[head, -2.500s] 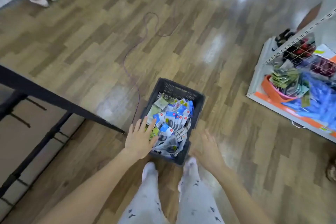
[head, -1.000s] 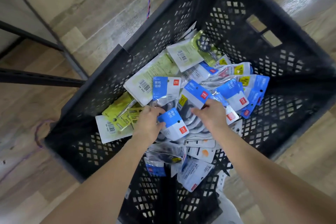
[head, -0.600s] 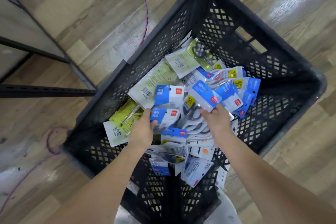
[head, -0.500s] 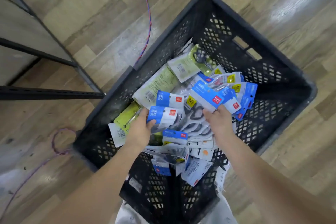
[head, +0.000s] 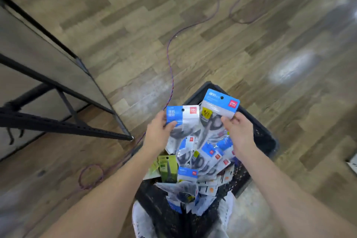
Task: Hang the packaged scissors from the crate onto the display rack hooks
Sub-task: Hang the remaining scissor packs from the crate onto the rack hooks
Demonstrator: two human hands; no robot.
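Item: black perforated plastic crate on the wood-plank floor, heaped with blue-and-white carded scissor packs; two lifted clear above the heap. Left hand pinches the left edge of a blue-and-white header pack, right hand pinches the lower right corner of a blue-header pack, thumbs on the front faces. Both packs stand long axis upright, punched hang-holes uppermost and away from the wrists; black metal rack frame lies to the left, nearer the left hand, its hooks not discernible.
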